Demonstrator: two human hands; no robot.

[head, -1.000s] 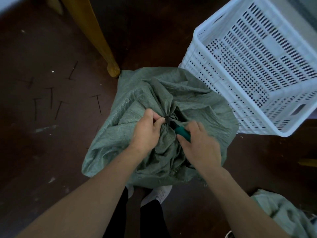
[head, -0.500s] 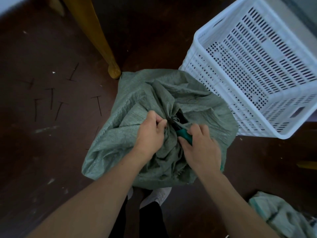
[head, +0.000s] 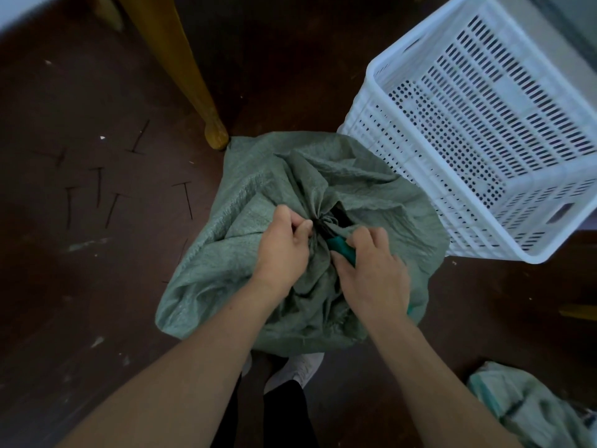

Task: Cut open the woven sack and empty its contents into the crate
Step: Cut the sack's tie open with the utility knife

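Views: one only, head-worn; nothing shared with a second view.
Position: above the person's forearms, at head height.
Facing: steeply down at the dark floor (head: 80, 286), slightly forward.
Nearness: close; woven sack (head: 252, 227) mid-frame.
Edges: wide-angle; white crate (head: 484, 130) upper right, wooden leg (head: 181, 69) upper left.

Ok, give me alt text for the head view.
Two bare hands work at the tied neck of a green woven sack: the left hand pinches it, the right hand grips a teal-handled tool. A white crate stands alongside.
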